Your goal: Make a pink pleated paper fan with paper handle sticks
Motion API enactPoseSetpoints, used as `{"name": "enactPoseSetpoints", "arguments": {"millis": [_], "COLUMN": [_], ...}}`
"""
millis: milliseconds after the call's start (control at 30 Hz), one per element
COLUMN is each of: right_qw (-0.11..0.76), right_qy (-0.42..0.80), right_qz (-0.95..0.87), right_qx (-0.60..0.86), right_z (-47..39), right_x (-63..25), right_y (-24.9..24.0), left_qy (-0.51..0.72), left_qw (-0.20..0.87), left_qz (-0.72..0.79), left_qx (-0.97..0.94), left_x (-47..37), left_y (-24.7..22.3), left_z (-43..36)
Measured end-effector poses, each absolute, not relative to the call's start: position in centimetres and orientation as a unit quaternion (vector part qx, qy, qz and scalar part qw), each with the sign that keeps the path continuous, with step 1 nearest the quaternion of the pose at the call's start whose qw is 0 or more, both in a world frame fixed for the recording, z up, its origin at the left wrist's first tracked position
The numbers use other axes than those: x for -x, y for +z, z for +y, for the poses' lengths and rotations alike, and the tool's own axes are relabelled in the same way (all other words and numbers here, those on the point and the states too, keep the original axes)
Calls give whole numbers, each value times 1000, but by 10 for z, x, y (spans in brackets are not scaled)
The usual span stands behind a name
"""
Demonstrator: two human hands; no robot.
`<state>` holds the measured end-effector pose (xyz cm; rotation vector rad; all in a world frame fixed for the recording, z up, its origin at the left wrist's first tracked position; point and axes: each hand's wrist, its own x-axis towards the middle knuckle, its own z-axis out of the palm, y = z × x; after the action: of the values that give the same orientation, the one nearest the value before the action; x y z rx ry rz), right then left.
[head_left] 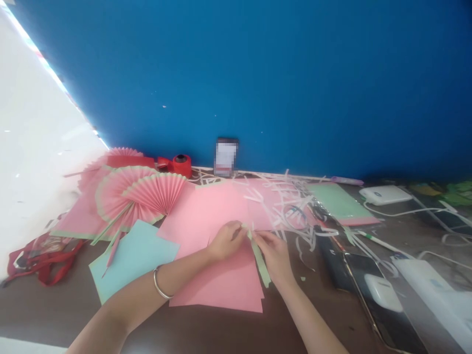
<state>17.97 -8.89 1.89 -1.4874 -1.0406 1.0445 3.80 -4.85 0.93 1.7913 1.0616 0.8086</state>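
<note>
My left hand [226, 241] and my right hand [275, 255] meet over the pink paper sheets [217, 285]. Between them is a pale green paper strip [262, 268], its upper end pinched in the fingertips of both hands. The strip's lower part hangs down beside my right palm, past the right edge of the pink sheets. A silver bangle is on my left wrist. Near my left forearm lies a light blue paper sheet [138, 258]. Small details at the fingertips are blurred.
Folded pink paper fans [158, 194] lie at the left, near a red tape roll [182, 166]. White paper scraps [283, 196] are strewn behind my right hand. A phone [383, 305] with a white case [383, 292] on it lies right. A blue partition [258, 73] rises behind.
</note>
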Motion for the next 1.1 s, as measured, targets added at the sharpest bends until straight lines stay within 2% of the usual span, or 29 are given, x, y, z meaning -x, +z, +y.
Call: {"name": "enactPoseSetpoints", "arguments": {"millis": [233, 600, 1100], "right_qw": [560, 565, 635], "right_qy": [469, 493, 412], "right_qz": [-361, -339, -330], "right_qx": [580, 569, 565], "right_z": [-85, -84, -77], "right_x": [-182, -186, -201], "right_y": [14, 16, 11], "left_qy": [360, 433, 504], "left_qw": [467, 498, 513], "left_qz": [442, 465, 481], "left_qx": [-676, -590, -502], "left_x": [-37, -38, -35], "left_y": [10, 9, 4], "left_z": [-49, -44, -39]}}
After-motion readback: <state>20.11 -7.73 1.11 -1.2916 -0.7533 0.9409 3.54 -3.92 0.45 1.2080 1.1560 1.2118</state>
